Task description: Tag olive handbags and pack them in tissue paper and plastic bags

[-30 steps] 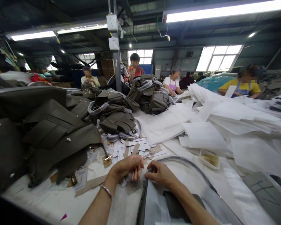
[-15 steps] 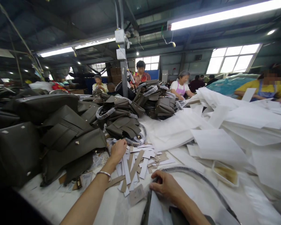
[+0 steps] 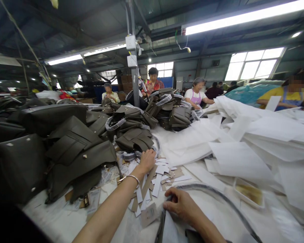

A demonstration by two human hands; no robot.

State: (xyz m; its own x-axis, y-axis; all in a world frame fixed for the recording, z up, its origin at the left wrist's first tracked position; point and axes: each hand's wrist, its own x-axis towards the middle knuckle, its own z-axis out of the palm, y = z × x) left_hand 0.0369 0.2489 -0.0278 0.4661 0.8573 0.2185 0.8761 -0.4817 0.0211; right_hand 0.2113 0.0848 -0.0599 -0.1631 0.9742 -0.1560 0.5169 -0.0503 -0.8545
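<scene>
My left hand (image 3: 147, 160), a bracelet at its wrist, reaches over the far end of a heap of white and brown card strips (image 3: 157, 184). Its fingers curl down, and whatever they grip is hidden. Just beyond them lies a dark olive handbag (image 3: 134, 138) with a plastic-wrapped handle. Close to me, my right hand (image 3: 181, 204) pinches the upper edge of another dark bag (image 3: 160, 226), mostly cut off by the lower frame edge. White sheet material shows inside it. This bag's long wrapped handle (image 3: 218, 194) arches to the right across the tabletop.
Dark bags (image 3: 76, 141) pile up on the left and at the back. White foam sheets (image 3: 243, 158) are heaped on the right. A shallow white tray of yellowish stuff (image 3: 249, 192) stands near them. A metal post (image 3: 135, 81) rises behind the bags. Several people sit farther back.
My left hand has moved right and slightly forward over the card strips, towards the far bag's handle. My right hand keeps its hold on the near bag. The view has shifted slightly.
</scene>
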